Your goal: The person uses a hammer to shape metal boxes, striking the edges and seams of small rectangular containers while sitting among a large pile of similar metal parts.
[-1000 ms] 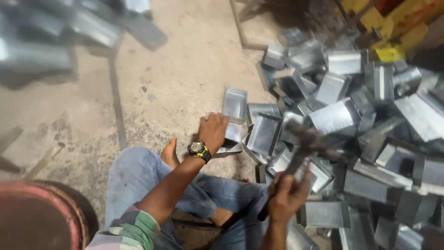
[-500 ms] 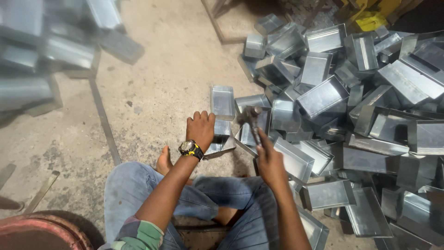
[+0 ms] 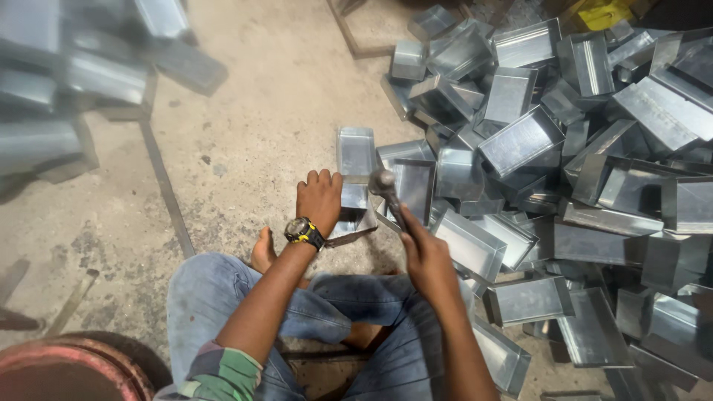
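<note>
My left hand (image 3: 319, 199), with a black and yellow wristwatch (image 3: 303, 232) on the wrist, presses down on a folded sheet-metal tray (image 3: 355, 214) lying on the concrete floor in front of my knees. My right hand (image 3: 425, 251) grips the handle of a hammer (image 3: 383, 183). The hammer's head is down at the right edge of that tray, close to my left fingers. Whether the head touches the metal I cannot tell.
A large heap of grey sheet-metal trays (image 3: 564, 148) fills the right side and reaches my right leg. More blurred metal pieces (image 3: 67, 82) lie at the upper left. A round rust-red rim (image 3: 67, 367) sits at the lower left. A metal strip (image 3: 165, 189) lies on the floor.
My right hand was raised with the hammer a second ago; it has swung down onto the tray held by my left hand. The view shifted slightly leftward and down.
</note>
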